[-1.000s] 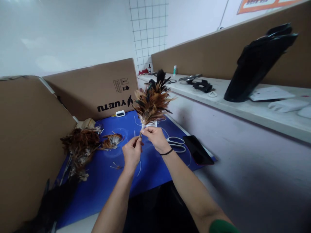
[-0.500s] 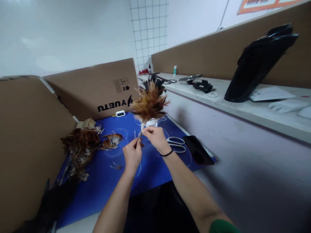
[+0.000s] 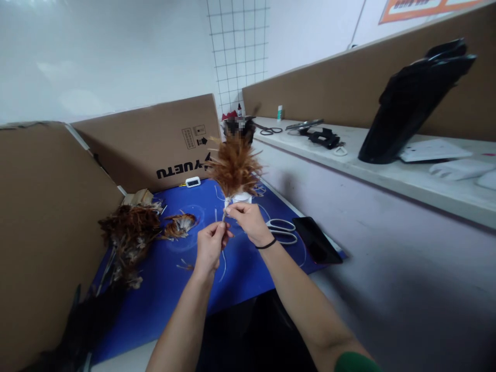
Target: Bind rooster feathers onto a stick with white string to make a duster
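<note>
A feather duster (image 3: 235,164), brown with black feathers at its tip, stands upright above the blue table mat. My left hand (image 3: 210,244) is closed in a pinch on the lower part of its thin stick. Higher up, my right hand (image 3: 248,219) pinches just below the pale binding where the feathers begin. A thin white strand (image 3: 223,266) hangs below my hands. Behind the duster is a white round object, partly covered by feathers and my right hand. Scissors with white handles (image 3: 282,227) lie beside my right wrist.
Brown feathers (image 3: 132,227) are heaped on the left, with a smaller bunch (image 3: 180,226) nearby and black feathers (image 3: 89,320) in front. A dark phone (image 3: 316,240) lies at the mat's right edge. Cardboard walls (image 3: 155,139) enclose the table; a shelf (image 3: 349,150) runs along the right.
The feather head has turned and tilted slightly left, showing more brown feathers towards me. My left hand's fingers have shifted on the stick; my right hand has hardly moved.
</note>
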`<action>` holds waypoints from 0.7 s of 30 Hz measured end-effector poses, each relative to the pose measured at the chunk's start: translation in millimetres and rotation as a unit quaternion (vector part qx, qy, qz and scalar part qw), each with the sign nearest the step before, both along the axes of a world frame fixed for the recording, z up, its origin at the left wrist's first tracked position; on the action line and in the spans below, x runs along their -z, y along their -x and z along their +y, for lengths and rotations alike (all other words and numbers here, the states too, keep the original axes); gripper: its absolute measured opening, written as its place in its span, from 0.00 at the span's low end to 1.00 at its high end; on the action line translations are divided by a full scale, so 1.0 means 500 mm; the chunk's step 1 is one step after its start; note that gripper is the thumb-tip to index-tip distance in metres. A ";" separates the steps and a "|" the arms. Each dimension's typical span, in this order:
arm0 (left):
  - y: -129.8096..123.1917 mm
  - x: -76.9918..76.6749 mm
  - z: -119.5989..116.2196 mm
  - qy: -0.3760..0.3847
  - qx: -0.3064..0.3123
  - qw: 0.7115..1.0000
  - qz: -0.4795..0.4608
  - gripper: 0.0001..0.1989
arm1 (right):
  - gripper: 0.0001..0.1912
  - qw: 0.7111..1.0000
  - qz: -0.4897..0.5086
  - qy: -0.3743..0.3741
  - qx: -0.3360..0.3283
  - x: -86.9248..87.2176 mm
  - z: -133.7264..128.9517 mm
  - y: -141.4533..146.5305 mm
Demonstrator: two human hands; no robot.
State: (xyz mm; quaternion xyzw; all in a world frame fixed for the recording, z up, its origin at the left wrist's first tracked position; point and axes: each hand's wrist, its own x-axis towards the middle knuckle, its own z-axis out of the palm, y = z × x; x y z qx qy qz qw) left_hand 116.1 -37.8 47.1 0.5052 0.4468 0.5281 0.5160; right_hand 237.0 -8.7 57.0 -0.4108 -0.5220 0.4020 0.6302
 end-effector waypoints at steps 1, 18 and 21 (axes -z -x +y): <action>-0.001 0.006 0.001 -0.020 -0.022 0.999 0.025 0.15 | 0.09 1.000 -0.014 -0.009 0.011 0.001 0.000 0.002; 0.004 -0.007 -0.006 0.025 0.065 0.997 -0.032 0.18 | 0.11 0.996 0.031 0.032 -0.072 -0.010 -0.011 -0.008; 0.003 0.004 -0.002 -0.037 -0.001 0.999 0.031 0.17 | 0.09 0.999 0.008 0.009 -0.030 -0.008 -0.010 -0.006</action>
